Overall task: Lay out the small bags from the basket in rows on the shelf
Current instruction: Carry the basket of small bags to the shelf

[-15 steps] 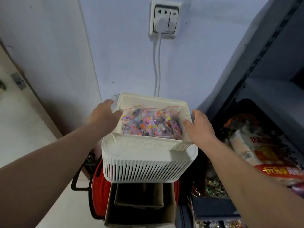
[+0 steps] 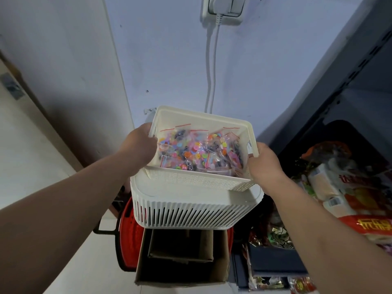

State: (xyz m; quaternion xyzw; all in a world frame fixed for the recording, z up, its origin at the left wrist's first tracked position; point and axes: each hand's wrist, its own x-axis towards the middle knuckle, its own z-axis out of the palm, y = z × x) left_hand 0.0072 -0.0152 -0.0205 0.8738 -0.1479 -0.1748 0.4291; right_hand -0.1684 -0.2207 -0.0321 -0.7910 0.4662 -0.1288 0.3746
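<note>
Over bin (image 2: 191, 213): left hand (image 2: 139, 145), right hand (image 2: 265, 164) hold one basket (image 2: 197, 117).

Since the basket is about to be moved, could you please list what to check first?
1. Left hand grip on the basket rim: ok.
2. Right hand grip on the opposite rim: ok.
3. Small bags all inside the basket: ok.
4. Basket clear of the white bin: cannot tell.
5. Free room among the snack packets on the shelf: not ok.
</note>
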